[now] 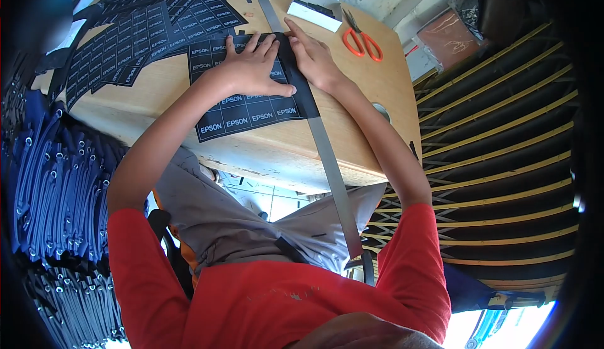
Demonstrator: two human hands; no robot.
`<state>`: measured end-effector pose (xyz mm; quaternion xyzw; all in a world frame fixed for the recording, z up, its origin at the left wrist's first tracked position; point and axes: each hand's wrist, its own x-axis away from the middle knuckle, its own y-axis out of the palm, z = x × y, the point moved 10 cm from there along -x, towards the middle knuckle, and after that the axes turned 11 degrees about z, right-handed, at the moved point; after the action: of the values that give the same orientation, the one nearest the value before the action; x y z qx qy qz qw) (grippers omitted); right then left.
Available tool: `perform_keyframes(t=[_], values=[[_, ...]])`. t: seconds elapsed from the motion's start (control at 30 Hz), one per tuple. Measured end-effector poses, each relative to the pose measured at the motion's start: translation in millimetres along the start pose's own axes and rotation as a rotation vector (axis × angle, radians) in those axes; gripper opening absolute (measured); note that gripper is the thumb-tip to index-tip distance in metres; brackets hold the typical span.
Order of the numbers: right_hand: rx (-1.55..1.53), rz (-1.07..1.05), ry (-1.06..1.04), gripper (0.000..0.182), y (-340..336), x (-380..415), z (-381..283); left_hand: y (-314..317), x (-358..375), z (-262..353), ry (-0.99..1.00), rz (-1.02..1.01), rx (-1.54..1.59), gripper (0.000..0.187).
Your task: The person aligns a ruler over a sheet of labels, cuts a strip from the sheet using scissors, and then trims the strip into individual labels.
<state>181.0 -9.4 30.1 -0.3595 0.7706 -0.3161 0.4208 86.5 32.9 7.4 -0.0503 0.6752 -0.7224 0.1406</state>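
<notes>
A dark sheet (pixel 236 120) printed with rows of EPSON labels lies at the table's front edge. My left hand (pixel 255 69) is spread on it, fingers apart and thumb at its right side. A long metal ruler (pixel 331 173) runs from the tabletop past the edge towards my lap. Over part of the ruler lies a dark strip (pixel 304 94) along the sheet's right side. My right hand (pixel 314 59) rests beside this strip with fingers stretched out, the index pointing up and left. The fingertips partly hide the sheet's top edge.
More EPSON sheets (pixel 129 44) lie fanned out at the table's left. A white open box (pixel 314 6) and orange-handled scissors (pixel 362 42) are at the back right. Bundles of blue straps (pixel 56 191) hang at left. A folding metal gate (pixel 503 154) stands at right.
</notes>
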Motion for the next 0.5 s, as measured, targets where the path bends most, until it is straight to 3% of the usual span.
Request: perform_keyframes(t=[0.5], values=[[0.026, -0.037, -0.031, 0.051, -25.3, 57.2, -20.6, 2.6, -2.7, -2.8, -0.038, 0.04, -0.046, 0.113]])
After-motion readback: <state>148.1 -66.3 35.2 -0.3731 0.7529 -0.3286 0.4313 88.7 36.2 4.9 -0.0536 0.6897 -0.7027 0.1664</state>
